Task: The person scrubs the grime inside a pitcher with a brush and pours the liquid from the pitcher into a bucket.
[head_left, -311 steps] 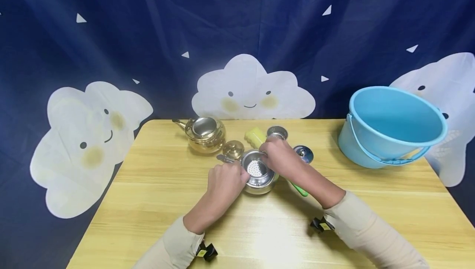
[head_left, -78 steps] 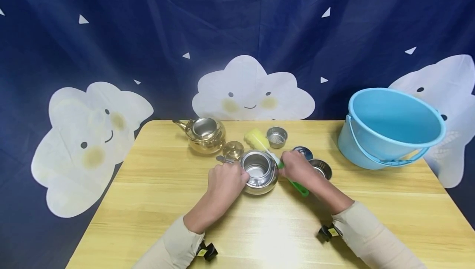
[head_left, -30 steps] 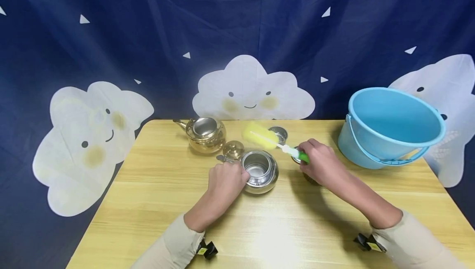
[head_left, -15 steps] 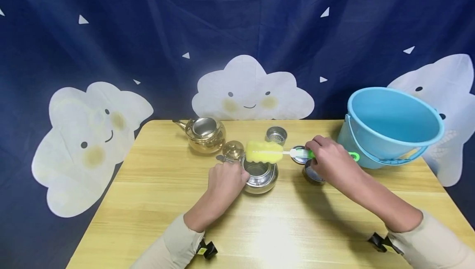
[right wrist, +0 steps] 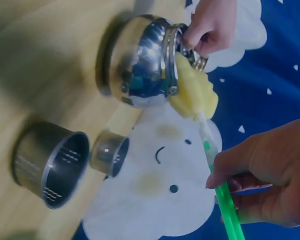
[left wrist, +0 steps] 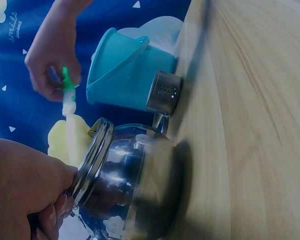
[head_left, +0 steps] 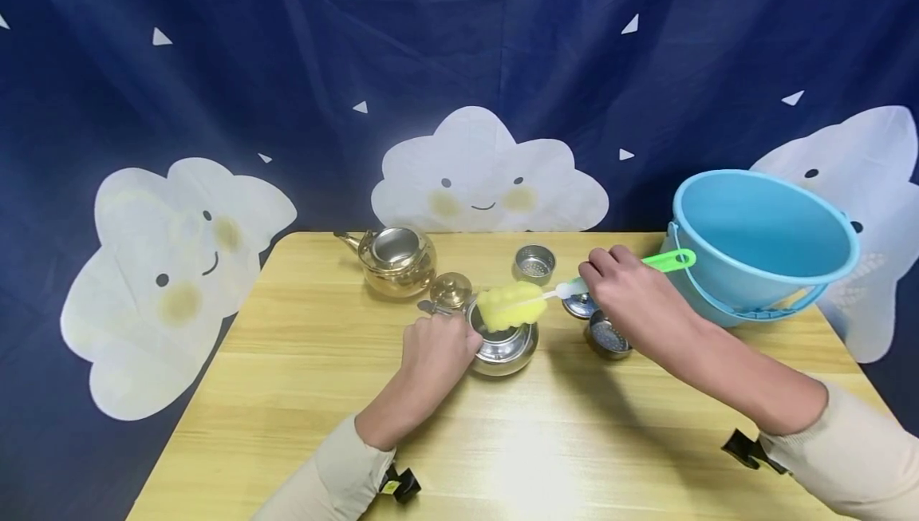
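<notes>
Hiding inside the silver teapot [head_left: 504,357]: much of the interior, because the yellow head of the sponge brush [head_left: 511,305] covers part of the mouth in the head view; whether the sponge meets the rim I cannot tell.
Left hand's grip: the left hand [head_left: 438,349] grasps the silver teapot at its left side, thumb at the rim – what its other fingers curl round is behind the knuckles, and the left wrist view cuts the hand off.
Right hand's grip: the right hand [head_left: 621,282] grasps the sponge brush, thumb and fingers around its handle; the middle of the handle is out of sight, and the right wrist view crops its green end.
Half-covered pieces: the silver lid [head_left: 577,307] lies partly under the brush and fingers, while the right arm blocks an edge of the near strainer [head_left: 610,336].
Sponge and hands: the yellow head is between the two hands, above the silver teapot, just beside the left thumb.
Farther back on the desk [head_left: 287,409]: the gold teapot [head_left: 405,274], the gold lid [head_left: 451,290], the far strainer [head_left: 534,264].
Right side: the blue bucket [head_left: 732,280], partly behind the brush handle.
</notes>
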Demonstrator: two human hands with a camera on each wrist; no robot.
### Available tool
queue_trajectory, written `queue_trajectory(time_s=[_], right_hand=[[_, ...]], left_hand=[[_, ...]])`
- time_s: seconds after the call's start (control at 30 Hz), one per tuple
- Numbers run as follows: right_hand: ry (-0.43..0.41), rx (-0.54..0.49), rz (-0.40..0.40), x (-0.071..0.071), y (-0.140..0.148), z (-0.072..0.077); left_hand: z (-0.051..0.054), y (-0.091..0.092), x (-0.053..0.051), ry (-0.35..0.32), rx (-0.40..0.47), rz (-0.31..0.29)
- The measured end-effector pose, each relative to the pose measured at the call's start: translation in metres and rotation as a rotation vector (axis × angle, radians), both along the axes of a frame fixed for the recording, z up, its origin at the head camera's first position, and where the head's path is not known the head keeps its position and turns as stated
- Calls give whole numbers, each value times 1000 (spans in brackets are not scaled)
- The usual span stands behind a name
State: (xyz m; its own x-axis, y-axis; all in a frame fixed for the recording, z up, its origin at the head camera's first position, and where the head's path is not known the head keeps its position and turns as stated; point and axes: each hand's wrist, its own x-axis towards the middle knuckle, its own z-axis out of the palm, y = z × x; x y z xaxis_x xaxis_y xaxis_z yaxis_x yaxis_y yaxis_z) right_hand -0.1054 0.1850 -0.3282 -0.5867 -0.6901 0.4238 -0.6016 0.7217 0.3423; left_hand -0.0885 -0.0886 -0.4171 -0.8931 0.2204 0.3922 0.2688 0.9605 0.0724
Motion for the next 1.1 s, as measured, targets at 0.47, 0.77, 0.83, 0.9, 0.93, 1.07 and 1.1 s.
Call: queue_trajectory(time_s=[0.47, 0.77, 0.83, 0.9, 0.93, 1.07, 1.1], right_hand=[[278, 248, 207, -13, -40, 21], [233, 365, 282, -23, -58, 21], [218, 372, 307, -26, -60, 18], [207, 376, 333, -28, -63, 16], [202, 378, 344, -28, -64, 15], [177, 382, 369, -30, -71, 14], [169, 385, 369, -30, -72, 14]], left_hand=[[-2, -1, 0, 11, -13, 3], [-1, 0, 0, 21, -17, 8], [-1, 0, -1, 19, -13, 5], [0, 1, 0, 20, -10, 3], [0, 1, 0, 20, -9, 3], [-1, 1, 0, 26, -8, 5], [-1, 1, 0, 30, -10, 7]])
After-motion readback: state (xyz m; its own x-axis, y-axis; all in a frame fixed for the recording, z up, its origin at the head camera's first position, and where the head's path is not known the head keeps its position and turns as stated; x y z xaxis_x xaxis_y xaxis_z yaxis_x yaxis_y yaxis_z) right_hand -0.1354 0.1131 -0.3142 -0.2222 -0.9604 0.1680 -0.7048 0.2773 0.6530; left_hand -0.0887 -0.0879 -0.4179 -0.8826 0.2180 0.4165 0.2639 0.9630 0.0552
